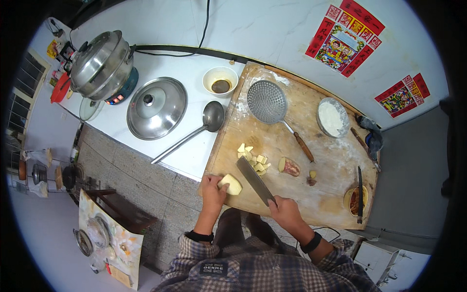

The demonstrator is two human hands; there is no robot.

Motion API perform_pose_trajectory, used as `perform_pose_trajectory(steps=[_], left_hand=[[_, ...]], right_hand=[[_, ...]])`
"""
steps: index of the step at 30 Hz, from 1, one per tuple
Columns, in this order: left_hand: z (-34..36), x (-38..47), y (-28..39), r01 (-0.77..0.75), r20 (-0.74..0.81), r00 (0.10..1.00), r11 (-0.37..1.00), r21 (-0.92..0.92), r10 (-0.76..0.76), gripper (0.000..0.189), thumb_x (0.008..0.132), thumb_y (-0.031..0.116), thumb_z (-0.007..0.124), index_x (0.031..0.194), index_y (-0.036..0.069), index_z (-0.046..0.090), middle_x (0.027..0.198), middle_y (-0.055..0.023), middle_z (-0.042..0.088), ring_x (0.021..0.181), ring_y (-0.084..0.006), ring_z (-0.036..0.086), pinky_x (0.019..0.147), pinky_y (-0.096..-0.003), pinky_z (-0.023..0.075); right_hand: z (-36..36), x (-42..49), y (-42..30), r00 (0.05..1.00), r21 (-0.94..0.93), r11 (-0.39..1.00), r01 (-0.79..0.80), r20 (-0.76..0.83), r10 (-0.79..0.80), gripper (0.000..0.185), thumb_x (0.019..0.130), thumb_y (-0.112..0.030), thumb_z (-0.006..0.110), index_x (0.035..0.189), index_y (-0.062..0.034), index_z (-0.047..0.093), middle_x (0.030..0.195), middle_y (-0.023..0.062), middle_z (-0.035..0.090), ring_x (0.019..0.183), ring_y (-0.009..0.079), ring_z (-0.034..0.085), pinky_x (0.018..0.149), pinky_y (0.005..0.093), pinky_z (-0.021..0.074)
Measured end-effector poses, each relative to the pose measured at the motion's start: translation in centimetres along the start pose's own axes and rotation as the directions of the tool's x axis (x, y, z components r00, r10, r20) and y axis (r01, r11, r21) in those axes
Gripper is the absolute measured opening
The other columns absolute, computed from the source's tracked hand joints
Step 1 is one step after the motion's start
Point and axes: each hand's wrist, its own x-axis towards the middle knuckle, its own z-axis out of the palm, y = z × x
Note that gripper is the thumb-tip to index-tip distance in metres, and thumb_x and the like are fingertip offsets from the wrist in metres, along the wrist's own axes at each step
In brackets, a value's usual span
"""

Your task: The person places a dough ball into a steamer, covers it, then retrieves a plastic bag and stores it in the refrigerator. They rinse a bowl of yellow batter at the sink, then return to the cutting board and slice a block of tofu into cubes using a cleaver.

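Observation:
Between the fingers and thumb of my left hand (213, 192) is a peeled, pale yellow piece of root vegetable (231, 184), resting near the left front edge of a wooden board (288, 197). My right hand (286, 211) grips a cleaver (255, 180) by its handle end. The blade slants away from me, its far end beside a pile of cut pale chunks (257, 160). Right of the pile lies an unpeeled, reddish-skinned half of a root vegetable (289, 166), its cut face pale. A small end scrap (312, 177) is farther right.
A perforated skimmer (268, 102) and a bowl of white flour (332, 117) occupy the board's far part. At right, chopsticks (360, 195) lie across a bowl of reddish sauce (354, 204). Leftward are a ladle (212, 116), pan lid (157, 108), white bowl (220, 81) and steamer pot (104, 65).

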Motion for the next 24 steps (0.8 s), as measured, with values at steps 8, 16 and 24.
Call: perform_pose_trajectory(steps=[8, 16, 24], left_hand=[[0.0, 0.1, 0.4, 0.371, 0.069, 0.926, 0.860, -0.351, -0.371, 0.032, 0.079, 0.003, 0.086, 0.103, 0.002, 0.065, 0.096, -0.0096, 0.061, 0.081, -0.0206, 0.061, 0.073, -0.0335, 0.0527], [0.4, 0.0, -0.7, 0.417, 0.099, 0.907, 0.840, -0.347, -0.410, 0.033, 0.078, 0.001, 0.088, 0.096, 0.002, 0.060, 0.087, -0.0066, 0.061, 0.076, -0.0165, 0.059, 0.070, -0.0318, 0.0517], [-0.3, -0.5, -1.1, 0.378, 0.174, 0.925, 0.863, -0.336, -0.338, 0.034, 0.082, -0.002, 0.085, 0.107, -0.001, 0.062, 0.104, -0.0079, 0.069, 0.089, -0.0154, 0.066, 0.080, -0.0306, 0.0559]], right_hand=[[-1.0, -0.1, -2.9, 0.984, -0.042, 0.986, 0.162, 0.078, -0.159, 0.028, 0.100, -0.026, 0.063, 0.085, -0.0026, 0.063, 0.075, 0.0228, 0.068, 0.070, 0.0458, 0.066, 0.067, 0.0554, 0.0530], [-0.1, 1.1, -4.1, 0.959, -0.176, 0.961, 0.214, 0.227, -0.171, 0.028, 0.102, -0.026, 0.058, 0.087, -0.0021, 0.062, 0.078, 0.0223, 0.069, 0.072, 0.0450, 0.067, 0.068, 0.0550, 0.0540], [6.2, 6.8, -5.5, 0.974, -0.153, 0.967, 0.202, 0.140, -0.181, 0.028, 0.101, -0.027, 0.059, 0.091, -0.0015, 0.064, 0.076, 0.0224, 0.069, 0.071, 0.0455, 0.067, 0.066, 0.0549, 0.0540]])
